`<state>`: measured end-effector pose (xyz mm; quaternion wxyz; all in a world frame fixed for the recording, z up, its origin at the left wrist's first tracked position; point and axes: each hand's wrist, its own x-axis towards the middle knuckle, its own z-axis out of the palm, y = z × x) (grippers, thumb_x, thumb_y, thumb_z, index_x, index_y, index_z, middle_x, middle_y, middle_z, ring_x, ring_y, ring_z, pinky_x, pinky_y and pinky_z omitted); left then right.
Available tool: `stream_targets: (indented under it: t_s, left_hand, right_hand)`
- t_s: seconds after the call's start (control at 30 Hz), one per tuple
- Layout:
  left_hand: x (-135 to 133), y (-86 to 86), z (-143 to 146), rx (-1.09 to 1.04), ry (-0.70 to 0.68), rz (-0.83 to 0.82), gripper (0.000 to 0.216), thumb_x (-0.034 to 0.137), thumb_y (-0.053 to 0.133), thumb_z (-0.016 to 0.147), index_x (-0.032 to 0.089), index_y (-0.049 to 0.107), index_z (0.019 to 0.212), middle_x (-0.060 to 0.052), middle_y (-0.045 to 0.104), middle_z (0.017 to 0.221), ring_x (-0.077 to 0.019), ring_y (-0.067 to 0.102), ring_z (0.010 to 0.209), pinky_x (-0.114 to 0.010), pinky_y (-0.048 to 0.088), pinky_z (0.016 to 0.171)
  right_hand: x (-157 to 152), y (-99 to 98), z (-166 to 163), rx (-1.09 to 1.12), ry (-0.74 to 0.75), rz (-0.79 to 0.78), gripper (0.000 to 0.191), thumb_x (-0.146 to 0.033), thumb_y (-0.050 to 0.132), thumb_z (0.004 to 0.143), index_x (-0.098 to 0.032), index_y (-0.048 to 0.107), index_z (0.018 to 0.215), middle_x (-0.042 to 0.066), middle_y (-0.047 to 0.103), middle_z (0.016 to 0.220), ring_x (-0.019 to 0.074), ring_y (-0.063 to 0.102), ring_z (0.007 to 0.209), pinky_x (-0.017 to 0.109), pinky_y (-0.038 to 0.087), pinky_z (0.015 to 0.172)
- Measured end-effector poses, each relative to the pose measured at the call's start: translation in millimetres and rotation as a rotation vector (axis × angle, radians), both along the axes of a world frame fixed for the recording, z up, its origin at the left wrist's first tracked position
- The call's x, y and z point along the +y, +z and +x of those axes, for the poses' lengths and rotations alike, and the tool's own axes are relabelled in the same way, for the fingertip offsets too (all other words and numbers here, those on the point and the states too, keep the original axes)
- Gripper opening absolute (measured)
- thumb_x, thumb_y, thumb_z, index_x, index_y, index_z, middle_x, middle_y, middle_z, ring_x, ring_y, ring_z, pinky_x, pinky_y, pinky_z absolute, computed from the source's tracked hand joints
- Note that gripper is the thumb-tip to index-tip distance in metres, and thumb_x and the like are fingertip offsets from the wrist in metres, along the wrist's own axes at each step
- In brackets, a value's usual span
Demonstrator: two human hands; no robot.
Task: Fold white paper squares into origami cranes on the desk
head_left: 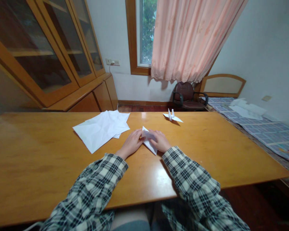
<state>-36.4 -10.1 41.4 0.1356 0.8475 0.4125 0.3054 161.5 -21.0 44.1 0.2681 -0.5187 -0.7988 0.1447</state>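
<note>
A small folded piece of white paper (149,142) lies on the wooden table (38,144) between my hands. My left hand (132,143) presses its left edge with the fingers bent together. From the right, my right hand (159,140) rests on top of the paper, fingers curled down onto it. Both arms wear black-and-white checked sleeves. A finished white paper crane (172,116) stands on the table beyond my right hand. A loose stack of crumpled white sheets (102,128) lies to the left of my left hand.
A wooden cabinet with glass doors (45,54) stands behind the table at the left. A dark office chair (188,96) sits under the window with its pink curtain (190,38). A bed with a blue checked cover (262,128) runs along the right.
</note>
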Motion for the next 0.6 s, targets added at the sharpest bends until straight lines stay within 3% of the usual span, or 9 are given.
stream_targets:
  t_s: [0.2, 0.47, 0.6]
  left_hand:
    - [-1, 1.4, 0, 0.010, -0.035, -0.051, 0.029, 0.026, 0.045, 0.089, 0.018, 0.052, 0.116, -0.011, 0.057, 0.119, -0.0237, 0.053, 0.112, -0.043, 0.041, 0.099]
    - [-5, 5.4, 3, 0.019, -0.090, -0.036, 0.023, 0.014, 0.046, 0.080, 0.019, 0.057, 0.100, -0.008, 0.056, 0.125, -0.0221, 0.047, 0.120, -0.041, 0.036, 0.106]
    - [-7, 7.5, 5, -0.014, -0.077, -0.084, 0.017, 0.016, 0.044, 0.081, 0.020, 0.056, 0.093, -0.008, 0.059, 0.115, -0.0214, 0.052, 0.109, -0.040, 0.042, 0.098]
  right_hand:
    - [2, 0.1, -3, 0.115, -0.043, -0.026, 0.044, -0.010, 0.044, 0.081, -0.018, 0.058, 0.122, 0.008, 0.062, 0.122, 0.0198, 0.055, 0.113, 0.036, 0.038, 0.100]
    - [-3, 5.2, -10, 0.081, -0.240, -0.067, 0.042, -0.016, 0.044, 0.086, -0.014, 0.052, 0.127, 0.011, 0.067, 0.111, 0.0200, 0.063, 0.098, 0.030, 0.046, 0.088]
    - [-4, 4.1, -13, 0.038, -0.251, -0.068, 0.044, -0.016, 0.046, 0.085, -0.015, 0.050, 0.128, 0.010, 0.068, 0.105, 0.0201, 0.064, 0.092, 0.029, 0.046, 0.083]
